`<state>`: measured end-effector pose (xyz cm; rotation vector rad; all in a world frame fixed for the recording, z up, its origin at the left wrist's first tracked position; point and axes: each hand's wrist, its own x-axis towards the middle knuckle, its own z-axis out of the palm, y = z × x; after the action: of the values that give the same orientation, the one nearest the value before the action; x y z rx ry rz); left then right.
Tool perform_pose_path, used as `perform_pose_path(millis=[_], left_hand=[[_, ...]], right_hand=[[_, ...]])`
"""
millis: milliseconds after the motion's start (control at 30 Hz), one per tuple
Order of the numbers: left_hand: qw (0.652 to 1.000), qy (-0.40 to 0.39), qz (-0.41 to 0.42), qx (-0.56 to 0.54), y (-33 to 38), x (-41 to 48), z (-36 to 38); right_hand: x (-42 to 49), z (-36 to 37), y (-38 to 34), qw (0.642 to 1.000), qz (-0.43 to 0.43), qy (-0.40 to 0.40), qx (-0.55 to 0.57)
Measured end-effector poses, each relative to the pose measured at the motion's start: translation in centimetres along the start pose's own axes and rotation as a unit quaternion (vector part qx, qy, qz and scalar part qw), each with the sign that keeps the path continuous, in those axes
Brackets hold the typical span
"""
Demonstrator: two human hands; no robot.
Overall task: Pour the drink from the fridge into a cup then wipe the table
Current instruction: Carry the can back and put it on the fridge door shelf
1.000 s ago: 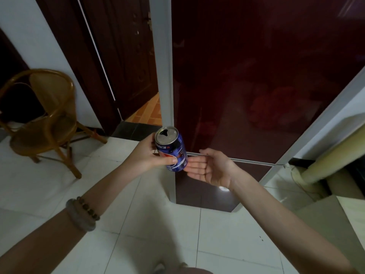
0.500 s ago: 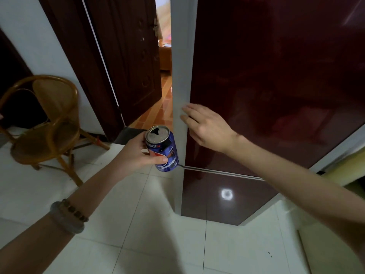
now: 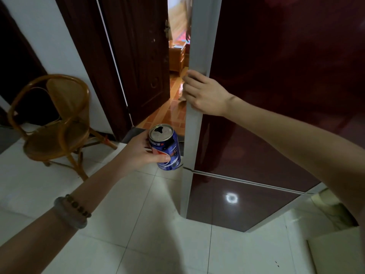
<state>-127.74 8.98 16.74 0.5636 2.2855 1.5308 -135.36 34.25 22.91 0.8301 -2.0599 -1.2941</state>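
One opened can [image 3: 167, 150] (blue) in left hand [image 3: 139, 154], right hand [image 3: 205, 95] gripping fridge [image 3: 280, 80]

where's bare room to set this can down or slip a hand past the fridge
Bare floor tiles lie between the wicker chair and the fridge door; the chair's seat is bare too. Crowded at the door's pale edge: the right hand grips it, the left hand holds the can beside it.

Only one marked item is in view: the blue drink can [image 3: 170, 150]. Below its rim you can see a band of small white Chinese characters, of which only "出门" reads clearly. Under that band, the red, white and blue Pepsi globe shows in part.
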Motion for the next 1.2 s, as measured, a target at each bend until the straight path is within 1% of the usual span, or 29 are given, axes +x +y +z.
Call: perform_pose_path(millis=[33,67,100,167,233,267,433,567,667,867,967,1100,1200], left_hand=[[1.0,-0.001,0.003,0.003,0.1,0.0,0.1],[1.0,-0.001,0.005,0.004,0.1,0.0,0.1],[1.0,-0.001,0.006,0.003,0.1,0.0,0.2],[1.0,-0.002,0.007,0.004,0.1,-0.1,0.4],[1.0,-0.01,0.009,0.007,0.0,-0.3,0.5],[1.0,-0.014,0.01,0.006,0.0,-0.5,0.6],[0.999,-0.021,0.022,0.015,0.4,-1.9,0.1],[0.999,-0.017,0.03,0.012,0.6,-2.8,-0.7],[0.999,-0.018,0.033,0.005,0.5,-3.4,-1.0],[0.997,-0.065,0.042,-0.016,0.3,-5.1,-0.4],[0.994,-0.093,0.053,-0.016,-0.2,-6.4,-0.2],[0.993,-0.1,0.058,-0.011,-0.4,-8.7,0.3],[0.993,-0.103,0.054,-0.003,-0.6,-10.5,0.9]], right_hand=[[0.0,0.1,-0.2,1.0,0.003,-0.022,-0.021],[0.1,0.0,-0.4,0.999,0.0,-0.024,-0.02],[0.3,-0.1,-0.6,0.999,-0.007,-0.046,-0.017],[0.9,-0.7,-0.8,0.993,-0.015,-0.109,-0.041],[1.3,-1.6,-1.0,0.991,0.019,-0.135,-0.013],[1.6,-1.9,-0.9,0.99,0.032,-0.14,-0.012],[1.7,-3.4,-0.8,0.99,0.035,-0.129,-0.049],[0.9,-5.7,-1.4,0.991,0.005,-0.129,-0.021],[-1.0,-7.5,-2.2,0.997,-0.03,-0.068,0.033],[-4.8,-11.2,-4.4,0.996,-0.006,0.023,0.082],[-6.6,-13.3,-5.2,0.994,0.0,0.051,0.095],[-9.1,-16.5,-6.4,0.987,0.015,0.092,0.133],[-11.3,-19.0,-7.4,0.985,0.042,0.094,0.141]])
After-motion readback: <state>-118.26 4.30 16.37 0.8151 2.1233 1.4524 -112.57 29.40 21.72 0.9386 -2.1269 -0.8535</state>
